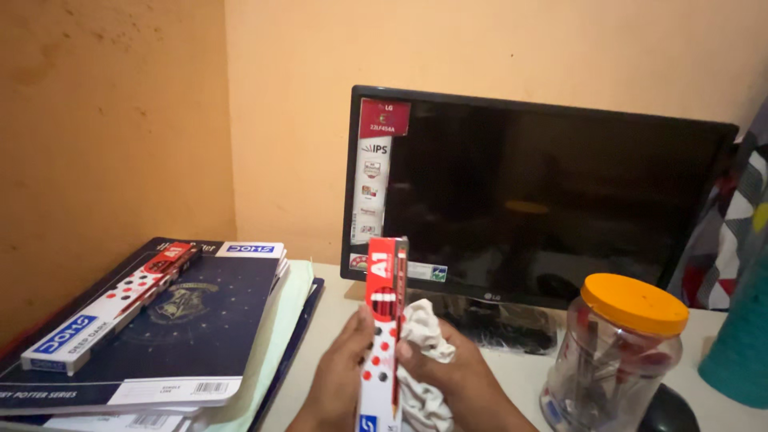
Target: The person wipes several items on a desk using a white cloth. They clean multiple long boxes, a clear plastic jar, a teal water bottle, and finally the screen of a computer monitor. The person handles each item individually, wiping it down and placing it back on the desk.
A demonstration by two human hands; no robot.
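The left hand (340, 376) is gripping a long, slim red-and-white cardboard pencil box with dots (382, 332), holding it upright near the front middle of the pale worktop (512, 376), while the right hand (456, 380) is closing on a crumpled white cloth (424, 332) and pressing it against the box's right side. Behind the hands a black flat monitor (552, 192) with a dark screen is standing, and to the right a clear plastic jar with an orange lid (616, 352) is sitting. To the left, a second matching pencil box (116, 304) is lying on a dark blue notebook (184, 336) topping a stack.
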